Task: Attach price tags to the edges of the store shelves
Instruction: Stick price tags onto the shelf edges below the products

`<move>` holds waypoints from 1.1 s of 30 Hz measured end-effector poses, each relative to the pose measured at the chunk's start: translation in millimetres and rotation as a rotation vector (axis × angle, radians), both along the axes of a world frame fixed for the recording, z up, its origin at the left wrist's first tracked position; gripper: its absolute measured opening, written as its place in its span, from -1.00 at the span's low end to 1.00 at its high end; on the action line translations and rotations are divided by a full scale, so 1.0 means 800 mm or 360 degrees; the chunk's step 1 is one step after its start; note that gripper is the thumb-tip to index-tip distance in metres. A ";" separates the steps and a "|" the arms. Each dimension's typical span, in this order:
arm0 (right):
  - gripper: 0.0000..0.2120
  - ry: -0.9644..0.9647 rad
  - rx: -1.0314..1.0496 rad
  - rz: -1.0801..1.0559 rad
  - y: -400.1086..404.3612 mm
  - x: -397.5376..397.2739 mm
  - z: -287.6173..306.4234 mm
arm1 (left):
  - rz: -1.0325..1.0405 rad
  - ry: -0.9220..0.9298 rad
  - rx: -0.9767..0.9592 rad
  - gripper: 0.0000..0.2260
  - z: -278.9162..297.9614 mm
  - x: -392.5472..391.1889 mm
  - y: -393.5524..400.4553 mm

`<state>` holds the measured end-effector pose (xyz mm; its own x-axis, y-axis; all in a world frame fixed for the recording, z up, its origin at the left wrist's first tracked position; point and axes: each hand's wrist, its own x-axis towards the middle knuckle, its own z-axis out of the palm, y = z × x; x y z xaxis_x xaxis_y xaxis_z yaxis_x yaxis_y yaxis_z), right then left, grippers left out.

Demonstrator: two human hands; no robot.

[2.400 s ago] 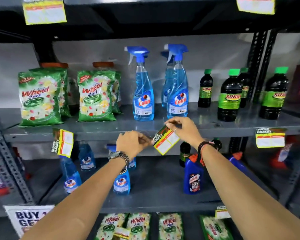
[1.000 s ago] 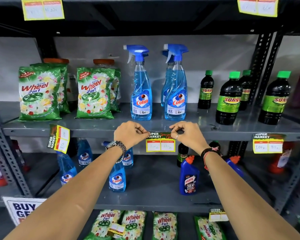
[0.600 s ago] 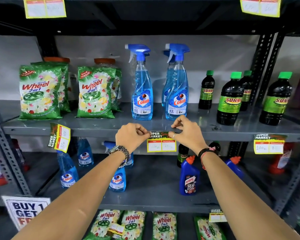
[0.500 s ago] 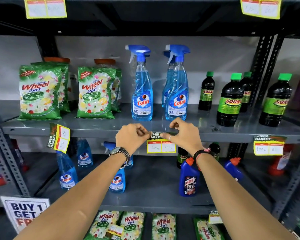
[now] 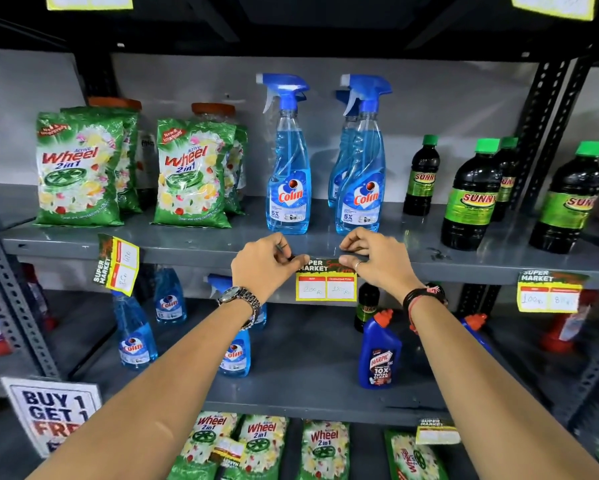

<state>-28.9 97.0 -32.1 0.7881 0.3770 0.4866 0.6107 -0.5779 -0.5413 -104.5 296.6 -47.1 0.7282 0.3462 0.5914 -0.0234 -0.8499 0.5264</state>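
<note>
A yellow "Super Market" price tag [image 5: 325,287] hangs level on the front edge of the grey middle shelf [image 5: 194,249], below two blue Colin spray bottles [image 5: 287,161]. My left hand [image 5: 265,268] pinches its top left corner against the edge. My right hand [image 5: 377,261] presses its top right corner with thumb and fingers. Another tag [image 5: 118,266] hangs crooked on the same edge at the left, and a third tag [image 5: 549,292] sits level at the right.
Green Wheel detergent bags [image 5: 80,171] stand left on the shelf, dark Sunny bottles [image 5: 471,199] right. The lower shelf holds small spray bottles and a blue Harpic bottle [image 5: 379,351]. A "Buy 1 Get 1" sign [image 5: 52,410] sits low left. Perforated uprights flank both sides.
The tag went from tilted in both hands in front of the shelf to level against the shelf edge. My hands now press its two top corners.
</note>
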 end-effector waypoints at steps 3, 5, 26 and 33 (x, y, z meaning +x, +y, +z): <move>-0.77 0.0086 -0.0034 0.0096 -0.007 -0.001 0.002 | -0.0055 0.0024 -0.0087 -0.66 -0.002 0.001 0.003; -0.65 0.0211 -0.0132 0.0137 -0.012 -0.001 0.008 | -0.0173 0.0032 -0.0231 -0.68 -0.003 0.001 0.014; -0.79 0.0114 0.0207 0.0465 0.395 -0.110 0.017 | 0.0206 0.0738 -0.0325 -0.35 -0.072 -0.132 0.406; -0.69 -0.0039 -0.0092 0.0181 0.457 -0.138 0.024 | -0.0370 0.0482 -0.0635 -0.63 -0.079 -0.118 0.443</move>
<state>-139.0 462.5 -13.1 0.7267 0.4914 0.4800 0.6868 -0.5341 -0.4931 -198.9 651.0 -110.5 0.9295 0.3103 0.1993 0.0158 -0.5736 0.8190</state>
